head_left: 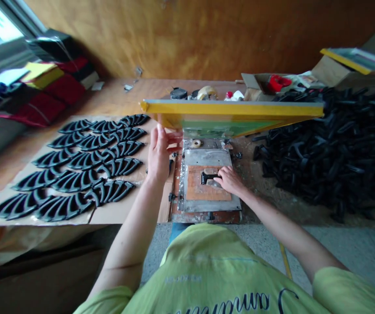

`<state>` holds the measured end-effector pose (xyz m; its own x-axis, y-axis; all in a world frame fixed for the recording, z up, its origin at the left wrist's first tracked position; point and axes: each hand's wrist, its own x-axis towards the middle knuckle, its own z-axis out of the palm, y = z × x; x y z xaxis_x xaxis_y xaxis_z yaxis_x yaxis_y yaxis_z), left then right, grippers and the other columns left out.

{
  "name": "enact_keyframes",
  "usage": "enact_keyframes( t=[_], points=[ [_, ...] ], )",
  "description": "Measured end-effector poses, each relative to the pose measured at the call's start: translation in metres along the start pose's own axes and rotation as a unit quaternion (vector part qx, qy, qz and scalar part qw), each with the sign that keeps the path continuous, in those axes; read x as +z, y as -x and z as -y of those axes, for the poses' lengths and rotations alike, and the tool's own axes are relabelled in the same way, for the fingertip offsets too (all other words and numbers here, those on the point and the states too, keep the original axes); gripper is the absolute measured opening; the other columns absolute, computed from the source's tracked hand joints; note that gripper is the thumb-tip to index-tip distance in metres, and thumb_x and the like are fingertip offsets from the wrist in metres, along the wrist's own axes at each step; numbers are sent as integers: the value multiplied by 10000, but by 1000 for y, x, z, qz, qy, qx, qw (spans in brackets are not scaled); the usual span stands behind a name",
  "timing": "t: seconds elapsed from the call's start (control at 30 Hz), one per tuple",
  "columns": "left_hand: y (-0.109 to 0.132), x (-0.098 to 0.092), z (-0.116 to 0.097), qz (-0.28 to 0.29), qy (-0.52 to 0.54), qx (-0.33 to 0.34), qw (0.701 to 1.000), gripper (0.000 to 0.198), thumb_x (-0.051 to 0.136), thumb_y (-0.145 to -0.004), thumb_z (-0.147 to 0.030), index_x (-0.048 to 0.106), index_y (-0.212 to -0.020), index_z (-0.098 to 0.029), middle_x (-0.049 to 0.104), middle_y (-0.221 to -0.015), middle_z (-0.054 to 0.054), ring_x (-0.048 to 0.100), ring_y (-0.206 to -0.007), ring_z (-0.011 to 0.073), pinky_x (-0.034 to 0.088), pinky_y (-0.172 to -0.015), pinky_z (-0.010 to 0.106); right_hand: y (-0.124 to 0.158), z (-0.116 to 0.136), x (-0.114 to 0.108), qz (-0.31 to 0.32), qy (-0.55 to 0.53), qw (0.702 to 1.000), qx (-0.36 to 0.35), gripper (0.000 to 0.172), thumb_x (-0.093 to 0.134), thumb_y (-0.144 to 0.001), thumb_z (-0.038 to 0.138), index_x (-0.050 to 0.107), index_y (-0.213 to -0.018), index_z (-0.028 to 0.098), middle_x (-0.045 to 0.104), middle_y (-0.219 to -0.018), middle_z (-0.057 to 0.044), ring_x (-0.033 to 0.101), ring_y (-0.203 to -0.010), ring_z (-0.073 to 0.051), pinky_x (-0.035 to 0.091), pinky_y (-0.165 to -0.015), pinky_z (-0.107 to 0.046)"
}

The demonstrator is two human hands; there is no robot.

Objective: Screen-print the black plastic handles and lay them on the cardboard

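My left hand (160,150) is raised by the left end of a yellow-edged screen frame (233,109). Its fingers are stretched out and apart, and one fingertip appears to touch the frame's lower edge. The frame stands tilted up over a metal base plate (208,206). My right hand (230,179) pinches the end of a small black T-shaped plastic piece (209,176). That piece lies on a wooden block (195,192) fixed on the plate. Another black piece (170,166) is partly hidden behind my left wrist.
Rows of black ribbed pieces (72,187) lie on cardboard at the left. A large heap of black pieces (308,148) covers the right side. A tape roll (196,143) sits behind the plate. Red boxes (40,102) stand back left, an open carton (255,85) back right.
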<state>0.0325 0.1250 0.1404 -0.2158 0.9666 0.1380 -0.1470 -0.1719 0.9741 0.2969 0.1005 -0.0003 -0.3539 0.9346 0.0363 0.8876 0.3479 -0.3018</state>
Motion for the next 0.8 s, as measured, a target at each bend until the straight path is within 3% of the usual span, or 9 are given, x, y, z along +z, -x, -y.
enact_keyframes(
  t=[0.1,0.17,0.2,0.3,0.37,0.43,0.53,0.67,0.8],
  points=[
    [53,1,34,39,-17,-145,988,623,526,-849,-728,636,-1139,-188,733,-900,87,711,-808,198,560,-597,261,6,25,0,29,-10,997,78,128,562,-964,287,612,-913,181,682,-920,-121,619,-902,-251,474,-787,-349],
    [98,5,59,155,-30,-321,934,692,653,-735,-749,665,-1086,-153,750,-929,144,723,-845,271,567,-567,306,15,48,-2,0,-33,994,103,155,494,-999,299,605,-971,194,680,-929,-114,617,-908,-248,474,-788,-347],
    [117,8,69,162,-16,-365,916,699,678,-711,-747,659,-1091,-161,751,-984,152,723,-889,288,572,-570,314,20,61,-1,-19,-41,995,87,164,477,-1006,301,605,-978,204,676,-945,-112,612,-937,-251,475,-815,-354],
    [152,10,94,89,62,-403,909,610,655,-745,-730,631,-981,-168,744,-1009,141,723,-922,269,588,-624,314,34,90,4,-29,-66,995,-69,150,486,-1000,270,628,-969,229,669,-1009,-93,590,-1017,-241,468,-911,-367],
    [149,-1,104,32,73,-391,917,562,662,-758,-700,603,-917,-164,741,-954,124,731,-827,235,581,-610,297,34,83,2,-15,-78,985,-155,144,515,-991,260,655,-964,240,675,-1050,-71,588,-1050,-220,458,-959,-356],
    [130,-27,112,2,25,-364,931,541,669,-766,-677,585,-918,-165,740,-946,114,723,-724,199,564,-565,271,24,47,-10,-18,-55,990,-126,141,549,-979,266,685,-947,245,681,-1086,-58,587,-1077,-204,444,-987,-334],
    [94,-83,124,-38,-122,-331,935,490,548,-867,-656,555,-897,-167,740,-915,118,701,-630,158,536,-533,234,1,-45,-36,-52,27,996,69,175,546,-957,178,715,-999,194,668,-1121,-128,589,-1061,-227,446,-944,-342],
    [58,-149,145,-74,-337,-362,866,481,326,-982,-576,553,-938,-155,743,-874,136,695,-605,148,533,-543,229,-14,-163,-50,-11,121,955,269,334,623,-898,185,674,-1215,92,592,-1173,-284,593,-1044,-326,430,-788,-410],
    [34,-174,169,-69,-417,-385,821,551,325,-976,-573,631,-874,-125,741,-775,157,709,-611,200,539,-551,264,-10,-215,-33,88,179,925,323,460,653,-886,245,602,-1318,95,563,-1223,-276,627,-1029,-330,420,-717,-395]
  ],
)
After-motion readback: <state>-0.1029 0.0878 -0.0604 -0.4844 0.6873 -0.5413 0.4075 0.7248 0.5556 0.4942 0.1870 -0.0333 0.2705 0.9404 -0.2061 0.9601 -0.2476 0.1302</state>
